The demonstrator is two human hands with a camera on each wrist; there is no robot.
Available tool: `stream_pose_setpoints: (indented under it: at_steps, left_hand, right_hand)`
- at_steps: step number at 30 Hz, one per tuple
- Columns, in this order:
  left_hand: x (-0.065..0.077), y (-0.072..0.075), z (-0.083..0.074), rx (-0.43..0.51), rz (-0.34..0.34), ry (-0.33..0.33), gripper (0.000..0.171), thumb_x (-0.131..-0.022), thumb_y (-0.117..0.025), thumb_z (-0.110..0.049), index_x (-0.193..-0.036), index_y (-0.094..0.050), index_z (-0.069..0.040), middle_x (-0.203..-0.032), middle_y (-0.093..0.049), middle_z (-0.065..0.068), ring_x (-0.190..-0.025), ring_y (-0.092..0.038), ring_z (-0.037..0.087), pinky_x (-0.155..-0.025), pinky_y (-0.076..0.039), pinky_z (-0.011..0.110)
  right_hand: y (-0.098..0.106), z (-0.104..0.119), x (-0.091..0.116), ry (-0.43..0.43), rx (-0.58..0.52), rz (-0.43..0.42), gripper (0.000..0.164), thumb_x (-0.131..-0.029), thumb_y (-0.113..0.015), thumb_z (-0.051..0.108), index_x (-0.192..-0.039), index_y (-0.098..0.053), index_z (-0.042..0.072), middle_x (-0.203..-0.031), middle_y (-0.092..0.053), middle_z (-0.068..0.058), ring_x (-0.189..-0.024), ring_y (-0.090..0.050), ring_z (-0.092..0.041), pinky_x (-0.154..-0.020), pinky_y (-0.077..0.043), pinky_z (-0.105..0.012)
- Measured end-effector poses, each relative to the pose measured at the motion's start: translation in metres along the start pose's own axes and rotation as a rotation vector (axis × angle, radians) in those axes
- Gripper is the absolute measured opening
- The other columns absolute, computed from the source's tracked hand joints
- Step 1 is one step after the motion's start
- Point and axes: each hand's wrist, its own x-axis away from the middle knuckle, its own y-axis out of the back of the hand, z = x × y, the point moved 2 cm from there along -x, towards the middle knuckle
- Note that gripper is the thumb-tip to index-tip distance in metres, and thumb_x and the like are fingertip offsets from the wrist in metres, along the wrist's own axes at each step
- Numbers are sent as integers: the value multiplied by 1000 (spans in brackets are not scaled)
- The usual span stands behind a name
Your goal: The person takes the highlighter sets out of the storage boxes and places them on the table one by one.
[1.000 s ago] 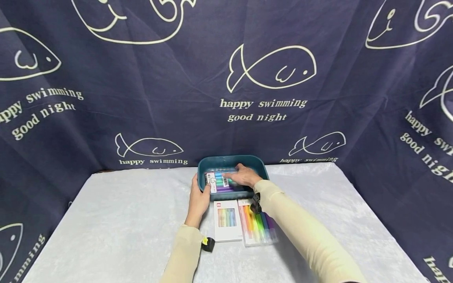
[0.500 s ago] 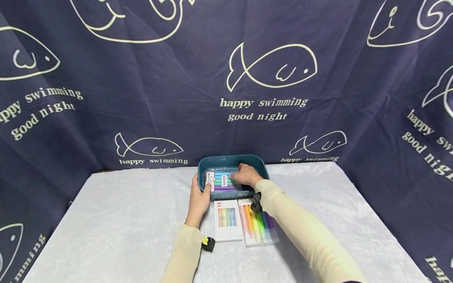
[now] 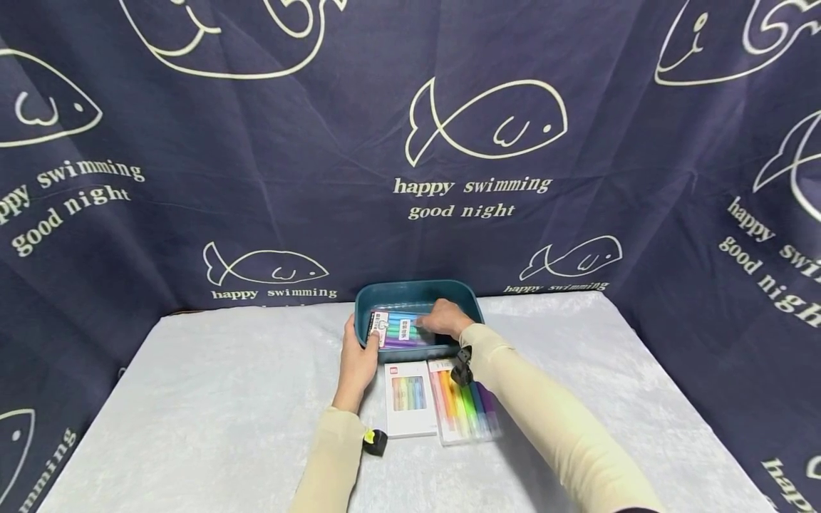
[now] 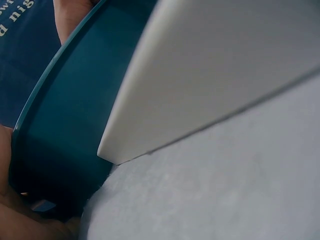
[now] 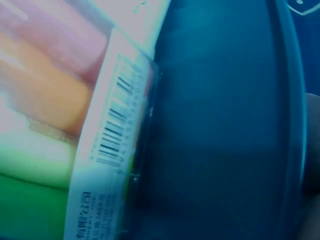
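Observation:
A dark teal plastic bin (image 3: 410,355) stands at the table's far edge. My left hand (image 3: 358,360) grips its left end, with the thumb over the rim and the fingers outside. Inside lies a clear pack of coloured pens (image 3: 396,333), blue through green to purple, with white labels. My right hand (image 3: 445,318) reaches into the bin, its curled fingers holding the pack's right end; the fingertips are partly hidden. In the left wrist view, the bin's wall (image 4: 70,110) rises beside a white box (image 4: 210,65).
In front of the bin, a white windowed box (image 3: 412,422) lies beside a clear pack of rainbow-coloured markers (image 3: 465,413), partly beneath the right forearm. The markers' barcode label (image 5: 112,140) fills part of the right wrist view. A navy fish-print cloth (image 3: 359,235) hangs behind the table.
My right hand has drawn slightly right along the pack, uncovering its middle label, and the fingers have curled more. The left hand keeps its grip on the bin.

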Motion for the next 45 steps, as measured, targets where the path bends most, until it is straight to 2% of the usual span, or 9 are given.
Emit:
stream_pose_setpoints:
  at_steps: [3,6,8,10,13,19,22,36,45]
  left_hand:
    - [0,0,-2,6,-1,-5,63,-100,-53,-17,-157,-28,-10,-160,-38,20,-149,-36,38,-123,-28,56]
    - [0,-1,-3,3,-1,-7,63,-100,-53,-17,-157,-28,-10,-160,-38,19,-149,-36,38,-124,-28,55]
    - [0,-1,-3,-1,-1,-5,63,-100,-53,-17,-157,-28,-10,-160,-38,19,-149,-36,38,-124,-28,55]
    - [0,-1,-3,-4,-2,-7,63,-100,-53,-16,-157,-28,-10,-160,-38,19,-149,-36,37,-124,-27,55]
    - [0,-1,-2,-10,-7,-12,62,-100,-53,-15,-157,-29,-10,-160,-38,20,-149,-36,38,-124,-27,55]
    - [1,1,1,-6,-8,3,62,-100,-52,-16,-157,-28,-11,-160,-38,20,-149,-36,38,-123,-28,56]
    - [1,1,1,-6,-7,10,62,-100,-52,-18,-157,-28,-11,-159,-39,19,-149,-37,38,-123,-28,56]
    - [-1,1,-3,-4,-11,-16,62,-100,-53,-16,-157,-29,-10,-158,-40,21,-148,-37,40,-123,-28,58]
    - [3,1,1,-14,3,0,63,-101,-52,-15,-158,-26,-10,-159,-39,22,-148,-37,41,-122,-29,60]
  right_hand:
    - [3,-3,0,-2,-80,25,68,-96,-64,30,-147,-38,-7,-154,-40,-25,-137,-47,-39,-111,-45,-50]
    - [5,-6,-2,10,-148,25,34,-96,-66,27,-101,-65,-7,-100,-64,-19,-90,-62,-29,-91,-52,-39]
    - [8,-8,-3,31,-193,19,41,-94,-69,26,-62,-54,6,-61,-47,-4,-59,-43,-19,-73,-44,-32]
    - [10,-9,-5,39,-231,16,62,-92,-72,25,-49,-29,17,-53,-17,5,-53,-16,-15,-63,-32,-33]
    - [13,-9,-5,36,-263,25,61,-92,-72,25,-47,-31,20,-51,-19,6,-52,-17,-14,-63,-34,-32]
    - [13,-8,0,11,-235,17,55,-92,-71,29,-54,-32,21,-64,-31,5,-66,-43,-16,-70,-44,-29]
    - [14,-5,1,13,-248,0,53,-92,-71,30,-55,-35,21,-65,-35,4,-66,-47,-16,-69,-45,-30]
    - [21,7,8,108,-303,-57,48,-94,-69,30,-56,-41,21,-57,-31,7,-56,-39,-14,-63,-45,-33]
    - [21,9,13,166,-280,-31,51,-97,-64,33,-55,-37,20,-52,-24,8,-46,-36,-16,-60,-43,-37]
